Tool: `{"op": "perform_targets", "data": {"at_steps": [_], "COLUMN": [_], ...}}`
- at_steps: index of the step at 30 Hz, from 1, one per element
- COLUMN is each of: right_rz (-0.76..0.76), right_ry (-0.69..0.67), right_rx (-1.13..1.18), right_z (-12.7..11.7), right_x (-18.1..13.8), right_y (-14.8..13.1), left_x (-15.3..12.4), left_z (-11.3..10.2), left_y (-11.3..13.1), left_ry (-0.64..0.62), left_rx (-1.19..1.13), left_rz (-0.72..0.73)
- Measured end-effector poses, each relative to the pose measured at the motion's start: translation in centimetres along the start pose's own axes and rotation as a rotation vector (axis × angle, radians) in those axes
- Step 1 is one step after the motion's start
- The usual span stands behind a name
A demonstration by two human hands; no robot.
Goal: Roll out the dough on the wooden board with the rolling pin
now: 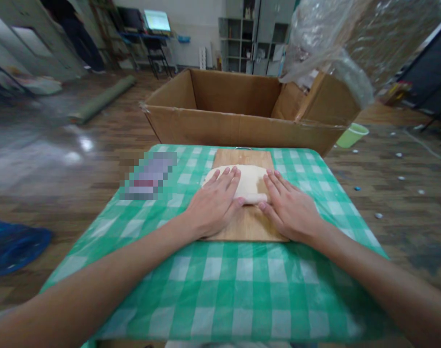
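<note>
A pale, flattened piece of dough (pixel 252 180) lies on a wooden cutting board (pixel 247 227), its near edge thicker and rounded like a roll. On its left part rests my left hand (pixel 215 203), fingers stretched forward and the thumb touching the near edge. My right hand (pixel 293 209) mirrors it at the right end, fingers out over the dough and thumb close to the rolled edge. Neither hand is wrapped round anything. Part of the dough is hidden under the fingers.
A green-and-white checked cloth (pixel 220 285) covers the table. Left of the board lies a pixelated flat object (pixel 151 175). A large cardboard box (pixel 238 126) stands just beyond the table, with a green bin (pixel 352 135) to its right. A person (pixel 73 34) is at the far left.
</note>
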State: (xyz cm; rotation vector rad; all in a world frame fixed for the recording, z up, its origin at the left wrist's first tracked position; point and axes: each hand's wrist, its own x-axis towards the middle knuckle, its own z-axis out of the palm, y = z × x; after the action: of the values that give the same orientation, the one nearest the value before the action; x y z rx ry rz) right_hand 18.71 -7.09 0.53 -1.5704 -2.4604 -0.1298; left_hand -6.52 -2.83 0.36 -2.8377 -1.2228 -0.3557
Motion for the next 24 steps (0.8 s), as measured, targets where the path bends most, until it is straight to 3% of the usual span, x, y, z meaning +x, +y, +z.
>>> {"op": "perform_targets", "data": {"at_steps": [6, 16, 20, 24], "right_rz": [-0.051, 0.008, 0.049, 0.122], "right_ry": [0.001, -0.014, 0.008, 0.055], "right_rx": [0.023, 0.052, 0.049, 0.023], "right_z": [-0.6, -1.6, -0.7, 0.1], "right_x": [-2.5, -6.8, -5.7, -1.7], "right_y": [-1.2, -3.7, -1.5, 2.9], "left_x": [-2.5, -5.7, -2.8, 2.9], "left_z": [-0.5, -0.8, -0.5, 0.5], "left_y": [1.6, 3.3, 3.2, 1.9], "left_ry": [-0.011, 0.033, 0.068, 0.093], "left_rx": [-0.012, 0.009, 0.037, 0.062], "left_rz": [0.03, 0.097, 0.043, 0.024]}}
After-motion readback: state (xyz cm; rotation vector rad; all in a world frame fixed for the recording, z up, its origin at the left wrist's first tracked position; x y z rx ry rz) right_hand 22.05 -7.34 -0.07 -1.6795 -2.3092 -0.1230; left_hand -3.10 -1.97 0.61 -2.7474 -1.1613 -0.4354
